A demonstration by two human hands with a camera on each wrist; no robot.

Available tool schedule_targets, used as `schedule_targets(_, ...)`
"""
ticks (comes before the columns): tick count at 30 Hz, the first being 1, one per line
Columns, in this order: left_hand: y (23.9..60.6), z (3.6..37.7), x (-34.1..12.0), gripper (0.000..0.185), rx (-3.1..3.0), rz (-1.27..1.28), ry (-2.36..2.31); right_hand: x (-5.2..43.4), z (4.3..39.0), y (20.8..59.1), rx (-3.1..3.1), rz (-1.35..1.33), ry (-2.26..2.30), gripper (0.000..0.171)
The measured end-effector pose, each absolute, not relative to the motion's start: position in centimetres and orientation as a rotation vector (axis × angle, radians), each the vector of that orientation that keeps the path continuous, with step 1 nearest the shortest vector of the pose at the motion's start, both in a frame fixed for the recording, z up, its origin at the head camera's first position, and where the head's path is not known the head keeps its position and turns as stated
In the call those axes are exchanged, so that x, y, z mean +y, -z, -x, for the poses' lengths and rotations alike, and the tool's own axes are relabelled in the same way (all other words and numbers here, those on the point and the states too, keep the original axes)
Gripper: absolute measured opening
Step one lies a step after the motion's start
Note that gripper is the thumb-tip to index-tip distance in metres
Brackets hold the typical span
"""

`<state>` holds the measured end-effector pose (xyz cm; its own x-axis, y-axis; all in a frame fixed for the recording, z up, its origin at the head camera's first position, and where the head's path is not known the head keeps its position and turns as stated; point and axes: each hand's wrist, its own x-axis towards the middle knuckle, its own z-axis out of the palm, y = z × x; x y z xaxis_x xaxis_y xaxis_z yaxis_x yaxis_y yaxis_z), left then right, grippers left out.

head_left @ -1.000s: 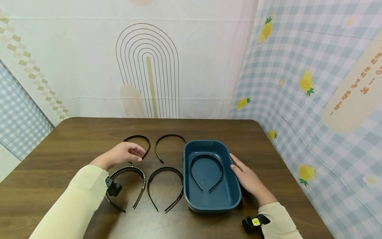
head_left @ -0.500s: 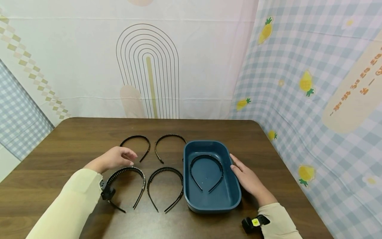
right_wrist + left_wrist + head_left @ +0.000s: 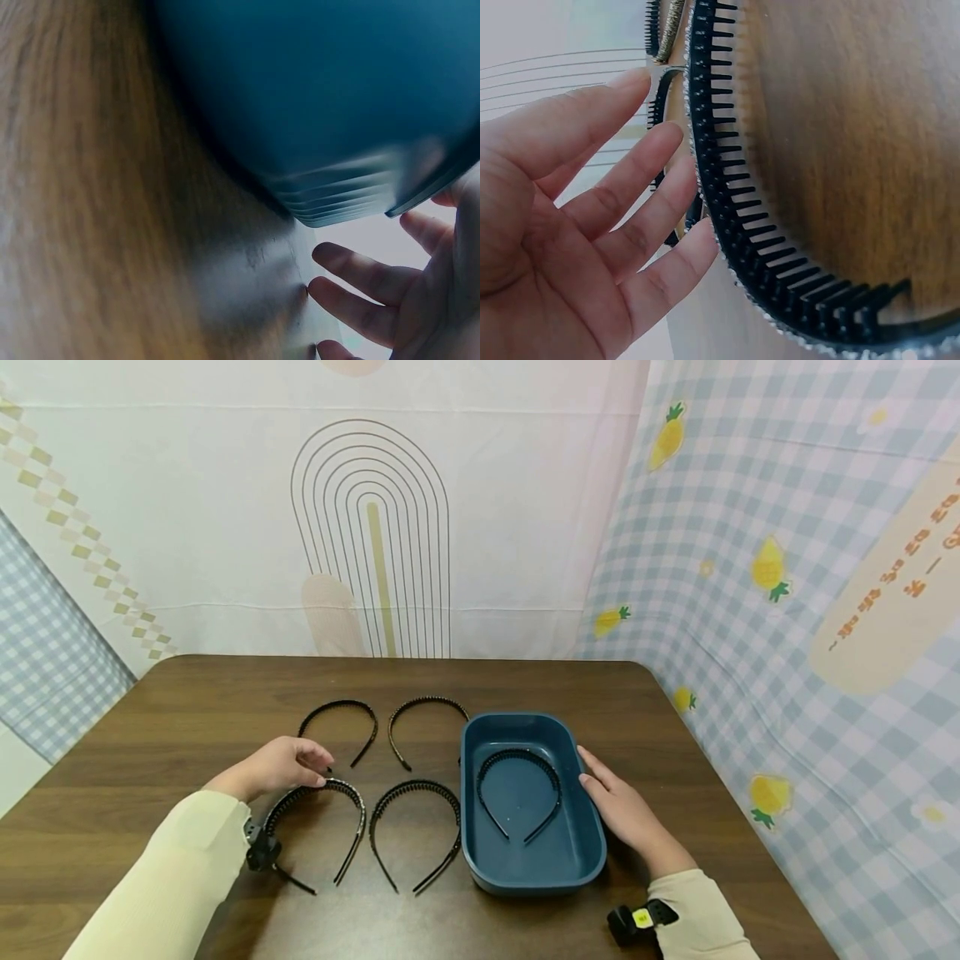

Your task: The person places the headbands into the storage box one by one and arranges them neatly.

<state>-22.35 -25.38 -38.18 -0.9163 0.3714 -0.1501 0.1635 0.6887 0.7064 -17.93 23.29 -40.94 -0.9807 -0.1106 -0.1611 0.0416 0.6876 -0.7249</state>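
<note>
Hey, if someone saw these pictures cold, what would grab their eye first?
Probably the dark blue tray right of centre on the brown wooden table, with one black toothed headband lying inside it and the right hand resting flat against its right side. Next, four more black headbands lie in two rows left of it; the left hand touches the near-left headband.
</note>
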Motion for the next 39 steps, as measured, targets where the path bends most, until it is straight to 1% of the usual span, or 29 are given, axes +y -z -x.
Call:
schedule_targets(5, 38.5, 22.3, -25.5, 0.03, 2.618, -0.388, -1.045, 23.2, 17.9, 40.9, 2.715, 0.067, 1.158, 0.057)
schedule_targets(17, 39.2, 22.5, -25.8, 0.029, 2.647, -0.444, -1.0, 23.2, 17.9, 40.9, 2.714, 0.055, 1.151, 0.057)
schedule_targets(33, 39.7, 22.6, -25.9, 0.027, 2.681, -0.414, -0.959, 23.2, 17.9, 41.0, 2.71, 0.038, 1.153, 0.057)
schedule_targets(39, 39.9, 22.6, -25.9, 0.023, 2.685, -0.421, -0.94, 23.2, 17.9, 41.0, 2.713, 0.042, 1.155, 0.056)
